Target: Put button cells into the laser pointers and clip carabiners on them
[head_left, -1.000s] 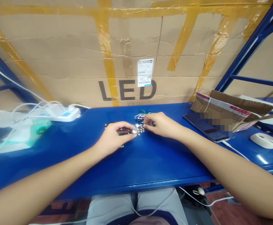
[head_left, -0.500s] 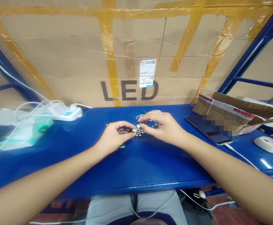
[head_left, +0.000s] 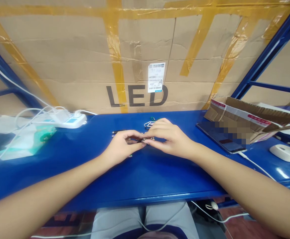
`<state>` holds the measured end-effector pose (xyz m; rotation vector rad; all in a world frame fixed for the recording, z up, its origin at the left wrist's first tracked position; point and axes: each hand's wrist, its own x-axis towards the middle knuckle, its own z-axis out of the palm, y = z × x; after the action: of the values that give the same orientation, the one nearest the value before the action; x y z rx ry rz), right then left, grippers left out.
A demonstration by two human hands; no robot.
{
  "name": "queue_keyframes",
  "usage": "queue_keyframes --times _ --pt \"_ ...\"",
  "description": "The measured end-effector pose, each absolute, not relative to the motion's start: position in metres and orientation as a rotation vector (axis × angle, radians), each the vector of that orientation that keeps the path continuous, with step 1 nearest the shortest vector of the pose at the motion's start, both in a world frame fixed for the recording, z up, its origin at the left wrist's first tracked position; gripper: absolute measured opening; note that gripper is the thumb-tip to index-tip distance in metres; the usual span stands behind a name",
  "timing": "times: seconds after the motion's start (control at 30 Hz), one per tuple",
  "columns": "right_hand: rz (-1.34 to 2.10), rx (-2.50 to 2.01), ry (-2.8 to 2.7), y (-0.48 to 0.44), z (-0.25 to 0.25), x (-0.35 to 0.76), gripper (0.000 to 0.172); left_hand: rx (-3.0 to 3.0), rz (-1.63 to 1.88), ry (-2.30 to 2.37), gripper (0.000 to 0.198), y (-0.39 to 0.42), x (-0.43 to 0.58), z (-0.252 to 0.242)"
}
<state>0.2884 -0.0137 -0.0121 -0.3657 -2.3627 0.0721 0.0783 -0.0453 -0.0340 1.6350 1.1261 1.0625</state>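
Over the blue table [head_left: 135, 179], the fingertips of my two hands meet. My left hand [head_left: 125, 142] is closed in a pinch on a small round silver piece, mostly hidden by the fingers. From the right, my right hand [head_left: 171, 137] pinches at the same spot, and what is between its fingertips is too small to make out. Beneath and behind the fingers, several small round metal pieces [head_left: 152, 138] are largely covered. White and green paper clips [head_left: 149, 124] lie just beyond my right hand. Thin dark pieces [head_left: 118, 131] lie behind my left hand.
A white power strip [head_left: 72, 121] with cables and a green-and-white packet [head_left: 32, 142] are at the left. On the right are a dark phone [head_left: 219, 137] on a cable, an open cardboard box [head_left: 253, 114] and a white mouse [head_left: 286, 153]. A large carton [head_left: 85, 66] stands behind.
My right hand has moved slightly left and its fingers have closed, so its tips now meet those of my left hand. The metal pieces are now mostly covered.
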Motion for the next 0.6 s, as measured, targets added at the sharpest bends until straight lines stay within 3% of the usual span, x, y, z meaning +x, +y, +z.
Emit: queue_keyframes --times 0.23,0.37,0.6 --pt "0.067 -0.360 -2.399 -0.013 -0.013 0.290 0.013 1.733 1.083 1.132 0.028 -0.044 0.077 -0.035" --pt "0.056 -0.426 -2.440 -0.014 -0.010 0.292 0.021 1.739 1.094 1.130 0.027 -0.045 0.078 -0.034" --pt "-0.060 -0.870 -2.447 -0.002 -0.009 0.301 0.015 1.767 1.067 1.195 0.023 -0.046 0.078 -0.032"
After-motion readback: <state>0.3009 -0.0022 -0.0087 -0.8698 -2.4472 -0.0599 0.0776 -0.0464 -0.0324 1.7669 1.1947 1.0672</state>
